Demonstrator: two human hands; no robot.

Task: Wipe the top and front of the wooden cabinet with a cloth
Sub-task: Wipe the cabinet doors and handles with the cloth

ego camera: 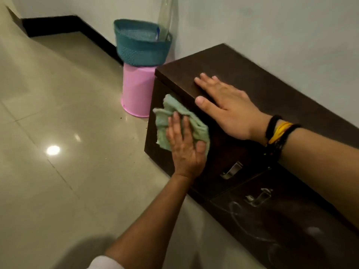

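A low dark wooden cabinet (262, 88) stands against the wall on the right, with two metal handles (232, 170) on its front. My left hand (185, 146) presses a crumpled light green cloth (174, 117) flat against the upper left part of the cabinet's front. My right hand (225, 105) lies palm down on the cabinet's top near its left front edge, fingers spread and thumb over the edge, holding nothing. Black and yellow bands circle my right wrist.
A pink bin (136, 90) stands on the floor just left of the cabinet, with a teal woven basket (139, 47) on top holding a clear bottle (165, 18). Glossy beige floor tiles (58, 133) spread to the left. A black skirting runs along the far wall.
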